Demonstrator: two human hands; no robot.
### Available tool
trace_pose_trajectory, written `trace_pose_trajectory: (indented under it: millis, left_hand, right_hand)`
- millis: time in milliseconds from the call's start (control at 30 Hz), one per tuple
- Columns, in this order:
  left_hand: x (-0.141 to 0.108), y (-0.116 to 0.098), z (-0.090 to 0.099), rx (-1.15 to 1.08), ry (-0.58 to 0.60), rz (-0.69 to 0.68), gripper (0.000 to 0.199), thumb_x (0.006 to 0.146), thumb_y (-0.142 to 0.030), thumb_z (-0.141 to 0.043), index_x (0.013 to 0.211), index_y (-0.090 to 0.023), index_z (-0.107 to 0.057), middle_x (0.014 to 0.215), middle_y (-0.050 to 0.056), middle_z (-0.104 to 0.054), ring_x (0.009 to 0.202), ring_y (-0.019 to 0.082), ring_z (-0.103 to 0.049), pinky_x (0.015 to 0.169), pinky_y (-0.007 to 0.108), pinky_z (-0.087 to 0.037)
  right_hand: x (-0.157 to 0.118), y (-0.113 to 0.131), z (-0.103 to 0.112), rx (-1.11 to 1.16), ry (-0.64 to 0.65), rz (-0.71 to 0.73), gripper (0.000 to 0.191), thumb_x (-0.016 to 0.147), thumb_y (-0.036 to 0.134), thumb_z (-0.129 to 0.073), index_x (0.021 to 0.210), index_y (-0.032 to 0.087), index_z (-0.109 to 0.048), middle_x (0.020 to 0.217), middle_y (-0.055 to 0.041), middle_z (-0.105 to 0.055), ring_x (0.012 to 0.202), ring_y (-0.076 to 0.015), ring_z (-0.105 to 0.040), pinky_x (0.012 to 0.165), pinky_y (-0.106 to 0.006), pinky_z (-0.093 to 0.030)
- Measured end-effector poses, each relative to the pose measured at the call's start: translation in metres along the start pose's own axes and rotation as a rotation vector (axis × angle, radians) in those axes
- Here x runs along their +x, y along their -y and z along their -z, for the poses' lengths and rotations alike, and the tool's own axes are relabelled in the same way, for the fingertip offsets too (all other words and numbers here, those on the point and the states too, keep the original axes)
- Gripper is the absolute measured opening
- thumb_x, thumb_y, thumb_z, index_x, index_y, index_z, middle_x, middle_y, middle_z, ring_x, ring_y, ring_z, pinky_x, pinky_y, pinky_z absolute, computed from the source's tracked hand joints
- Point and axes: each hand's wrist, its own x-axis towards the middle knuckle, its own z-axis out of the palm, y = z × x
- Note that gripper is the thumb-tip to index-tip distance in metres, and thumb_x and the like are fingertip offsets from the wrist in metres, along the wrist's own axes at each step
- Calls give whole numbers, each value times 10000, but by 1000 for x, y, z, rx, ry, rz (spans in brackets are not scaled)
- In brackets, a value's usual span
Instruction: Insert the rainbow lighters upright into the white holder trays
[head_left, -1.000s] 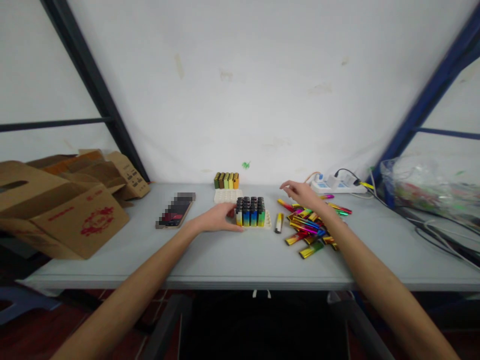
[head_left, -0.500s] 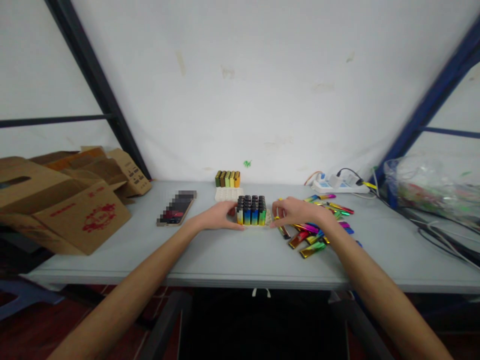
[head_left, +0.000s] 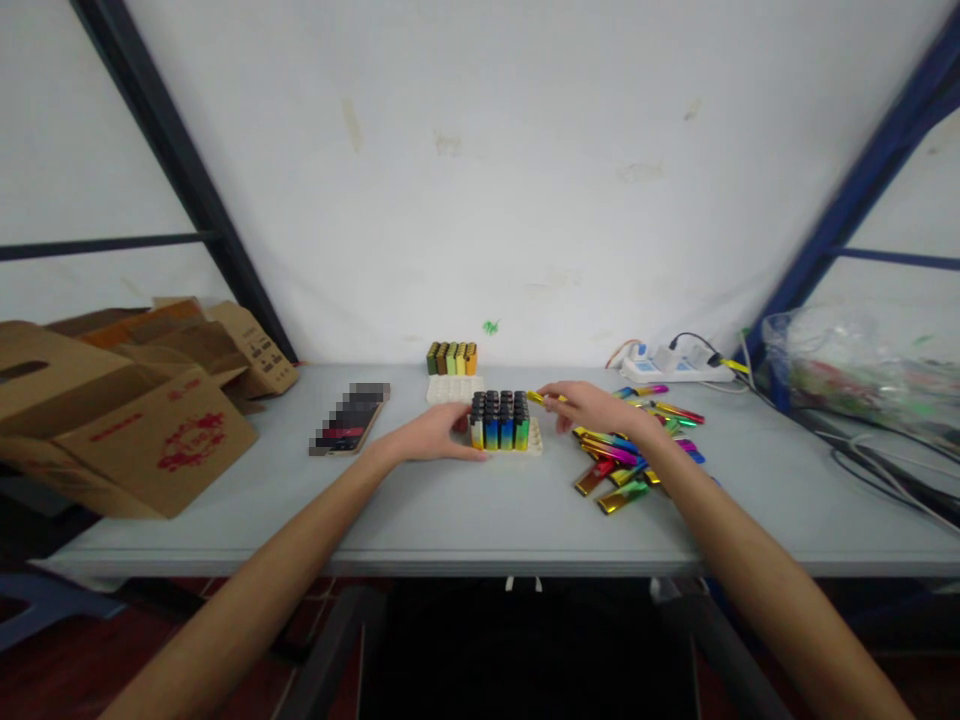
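Note:
A pale tray (head_left: 535,441) stands at the middle of the table, packed with upright lighters (head_left: 501,428) with black tops and blue, green and yellow bodies. My left hand (head_left: 439,432) is curled around its left end, thumb along the front and fingers behind. Right of the tray, my right hand (head_left: 581,408) pinches a lighter (head_left: 535,397) whose yellow end points left, close to the tray's back right; the rest is hidden by the fingers. Beneath and beside that forearm lies a loose heap of shiny multicoloured lighters (head_left: 622,470).
Behind, a second pale tray (head_left: 455,389) lies near a block of green, brown and yellow lighters (head_left: 451,358). A phone (head_left: 349,425) and cardboard boxes (head_left: 165,430) are at left. A power strip (head_left: 675,367), cables and a plastic bag (head_left: 840,365) are at right.
My right hand has lifted from the tray's right side and turned the lighter so its yellow end points left, toward the tray. My left hand keeps its place.

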Motion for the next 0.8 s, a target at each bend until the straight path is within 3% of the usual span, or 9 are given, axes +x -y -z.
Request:
trace_pose_trajectory:
  millis: [100, 167, 267, 433, 633, 800]
  left_hand:
    - [0, -2, 0, -15, -1, -7, 755, 648, -735, -795, 1126, -162, -672, 1017, 94, -723, 888, 284, -662, 766, 347, -510]
    - [0, -4, 1, -20, -2, -7, 750, 646, -728, -800, 1119, -159, -674, 1010, 92, -723, 880, 280, -663, 761, 343, -508]
    - [0, -5, 2, -6, -1, 5, 736, 647, -720, -803, 1096, -152, -677, 1010, 95, -723, 873, 285, -664, 752, 346, -507]
    - [-1, -6, 2, 30, 15, 20, 739, 674, -728, -786, 1102, -139, -661, 1041, 108, -717, 893, 296, -663, 756, 358, -513]
    - [0, -5, 2, 39, 33, 19, 728, 682, -720, -785, 1101, -140, -656, 1034, 106, -718, 882, 288, -667, 752, 357, -515]
    - [-1, -6, 2, 32, 25, 12, 736, 686, -713, -787, 1135, -145, -657, 1057, 107, -718, 905, 296, -665, 761, 358, -512]
  right_hand:
    - [2, 3, 1, 112, -133, 30, 440, 1028, 448, -460, 1242, 142, -692, 926, -93, -759, 755, -198, -689, 786, -340, -512]
    - [4, 2, 2, 201, -262, 48, 368, 967, 465, -577, 1120, 167, -730, 1028, -100, -760, 864, -209, -691, 818, -342, -517]
    - [7, -2, 2, 331, -386, 37, 316, 846, 469, -733, 950, 171, -747, 1004, -97, -760, 879, -215, -674, 803, -344, -516]
    - [12, -2, -5, 654, -484, 4, 447, 738, 439, -841, 1089, 185, -728, 933, -64, -747, 793, -180, -649, 718, -318, -496]
    - [13, 11, -11, 813, -471, -25, 375, 701, 449, -874, 917, 173, -743, 804, -23, -686, 734, -148, -574, 673, -294, -446]
    - [13, 16, -12, 826, -430, 4, 412, 802, 555, -784, 947, 170, -760, 824, -28, -660, 741, -148, -558, 666, -293, -435]
